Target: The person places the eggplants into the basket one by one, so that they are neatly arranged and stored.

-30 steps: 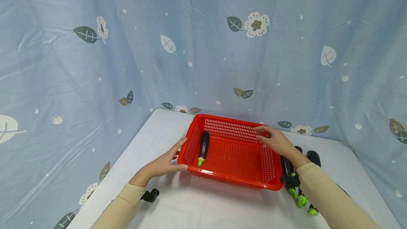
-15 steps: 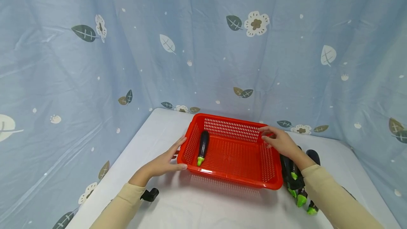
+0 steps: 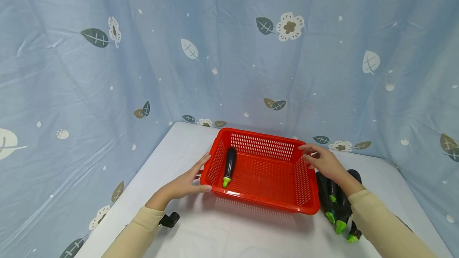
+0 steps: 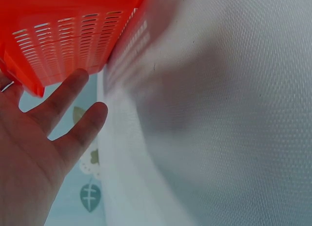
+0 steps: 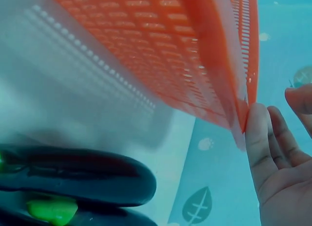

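Running approx. L-R, red bskt w/ eggplant crosswise, stem nearside

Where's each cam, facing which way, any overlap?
Head: on the head, facing forward-down at the red basket; left hand, right hand, sleeves show.
Left wrist: on that wrist, facing the basket and white tabletop; left hand partly shows.
Right wrist: on that wrist, facing the basket and eggplants; right hand partly shows.
Shared: head and right wrist both see eggplants.
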Tool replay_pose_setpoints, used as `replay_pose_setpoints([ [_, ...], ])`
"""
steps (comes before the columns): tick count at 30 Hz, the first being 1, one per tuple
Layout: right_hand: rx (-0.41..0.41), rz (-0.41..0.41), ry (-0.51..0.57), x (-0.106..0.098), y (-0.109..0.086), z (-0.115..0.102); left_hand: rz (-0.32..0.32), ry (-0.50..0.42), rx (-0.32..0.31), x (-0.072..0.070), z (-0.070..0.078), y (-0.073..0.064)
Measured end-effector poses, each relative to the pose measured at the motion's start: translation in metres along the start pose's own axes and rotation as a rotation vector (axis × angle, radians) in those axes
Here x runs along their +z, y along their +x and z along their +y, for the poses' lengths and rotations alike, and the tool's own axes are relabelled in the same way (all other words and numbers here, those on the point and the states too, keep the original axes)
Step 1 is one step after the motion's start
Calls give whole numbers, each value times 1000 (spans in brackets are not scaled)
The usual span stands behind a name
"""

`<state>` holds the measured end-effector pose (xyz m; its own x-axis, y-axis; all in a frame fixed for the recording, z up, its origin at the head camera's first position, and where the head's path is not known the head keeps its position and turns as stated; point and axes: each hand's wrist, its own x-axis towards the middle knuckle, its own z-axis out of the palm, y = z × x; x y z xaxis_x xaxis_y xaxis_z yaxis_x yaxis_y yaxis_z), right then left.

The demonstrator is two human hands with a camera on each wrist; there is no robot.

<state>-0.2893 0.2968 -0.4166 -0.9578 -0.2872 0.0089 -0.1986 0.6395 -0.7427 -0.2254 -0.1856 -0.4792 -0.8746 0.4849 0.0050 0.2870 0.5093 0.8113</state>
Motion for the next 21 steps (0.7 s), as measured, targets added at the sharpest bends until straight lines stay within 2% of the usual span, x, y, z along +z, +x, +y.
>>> replay_pose_setpoints([
  [9, 0, 16, 37, -5, -8, 8, 3, -15, 11, 1, 0, 0],
  [21, 13, 62, -17, -9, -17, 26, 0, 1, -16, 0, 1, 0],
])
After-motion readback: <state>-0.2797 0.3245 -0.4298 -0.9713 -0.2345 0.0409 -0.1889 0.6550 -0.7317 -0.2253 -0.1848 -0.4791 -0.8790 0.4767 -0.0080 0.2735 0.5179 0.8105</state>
